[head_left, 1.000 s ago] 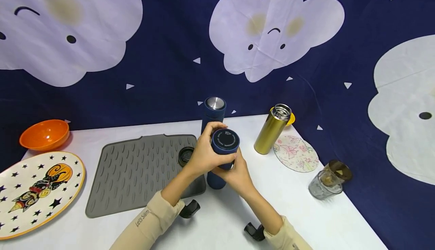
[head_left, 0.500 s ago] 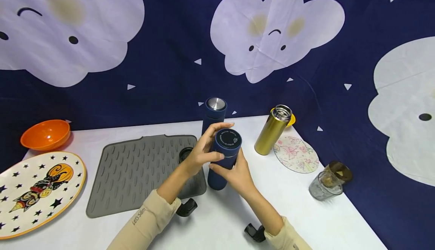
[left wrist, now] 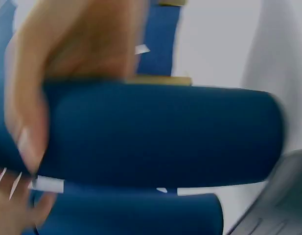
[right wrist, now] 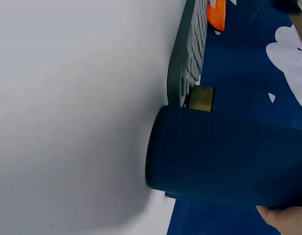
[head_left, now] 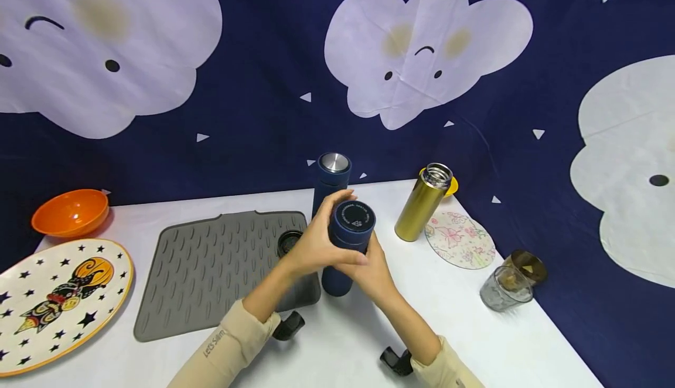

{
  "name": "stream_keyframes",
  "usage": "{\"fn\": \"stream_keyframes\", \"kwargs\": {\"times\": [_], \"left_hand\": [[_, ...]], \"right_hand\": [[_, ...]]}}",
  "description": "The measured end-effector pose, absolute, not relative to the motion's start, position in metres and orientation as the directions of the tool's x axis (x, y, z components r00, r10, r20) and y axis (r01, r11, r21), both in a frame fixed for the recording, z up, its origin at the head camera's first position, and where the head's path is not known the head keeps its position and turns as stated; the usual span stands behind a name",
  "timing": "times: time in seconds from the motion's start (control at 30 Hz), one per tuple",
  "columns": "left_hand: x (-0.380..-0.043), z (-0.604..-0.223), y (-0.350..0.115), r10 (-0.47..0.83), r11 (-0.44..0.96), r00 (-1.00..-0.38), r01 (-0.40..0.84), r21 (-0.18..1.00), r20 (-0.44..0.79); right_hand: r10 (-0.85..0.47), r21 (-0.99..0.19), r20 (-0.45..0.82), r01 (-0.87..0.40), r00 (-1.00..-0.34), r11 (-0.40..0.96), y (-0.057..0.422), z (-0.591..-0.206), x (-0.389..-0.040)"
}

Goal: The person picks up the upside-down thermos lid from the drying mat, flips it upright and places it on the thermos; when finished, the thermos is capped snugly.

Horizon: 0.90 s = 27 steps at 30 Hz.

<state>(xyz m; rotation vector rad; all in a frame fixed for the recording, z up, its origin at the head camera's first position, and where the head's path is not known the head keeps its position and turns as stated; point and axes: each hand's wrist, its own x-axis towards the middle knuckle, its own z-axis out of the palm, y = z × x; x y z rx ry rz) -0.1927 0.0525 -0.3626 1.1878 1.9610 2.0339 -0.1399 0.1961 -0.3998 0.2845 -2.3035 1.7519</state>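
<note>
Together, left hand (head_left: 317,244) and right hand (head_left: 373,274) clasp a smooth, matte navy, cylindrical flask (head_left: 352,231).

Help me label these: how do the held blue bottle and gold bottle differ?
The left hand and right hand hold the blue bottle; neither touches the gold bottle. The blue bottle's top shows a printed black disc, the gold bottle's an open steel neck. Both are cylindrical.

On the table (head_left: 437,317), the left hand (head_left: 320,238) and right hand (head_left: 371,268) hold a flask (head_left: 352,232), another flask (head_left: 331,187) behind it. Left lie a mat (head_left: 221,276) bearing a lid (head_left: 289,241) on its right side, then a plate (head_left: 31,285), a bowl (head_left: 71,213) behind it. Right stand a bottle (head_left: 422,209), a coaster (head_left: 460,240) beside it, and, nearer, two tumblers (head_left: 498,291).
</note>
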Motion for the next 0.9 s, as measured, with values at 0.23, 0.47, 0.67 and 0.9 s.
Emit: {"fn": "stream_keyframes", "kwargs": {"times": [0.23,0.47,0.67,0.9], "left_hand": [[-0.186,-0.363,0.061,0.435,-0.125,-0.744,0.507,0.853,0.507],[-0.222,-0.345,0.041,0.925,-0.355,-0.087,0.145,0.923,0.37],[-0.235,-0.336,0.045,0.899,-0.39,0.283,0.17,0.905,0.334],[-0.221,-0.344,0.026,0.918,-0.39,0.037,0.275,0.879,0.396]], "right_hand": [[-0.113,-0.901,0.311,-0.331,-0.944,0.281,0.199,-0.4,-0.139],[-0.414,-0.89,0.311,-0.415,-0.855,0.189,0.209,-0.395,-0.139],[-0.509,-0.837,0.322,-0.491,-0.798,0.241,0.207,-0.394,-0.134],[-0.452,-0.826,0.303,-0.468,-0.839,0.315,0.204,-0.395,-0.128]]}}
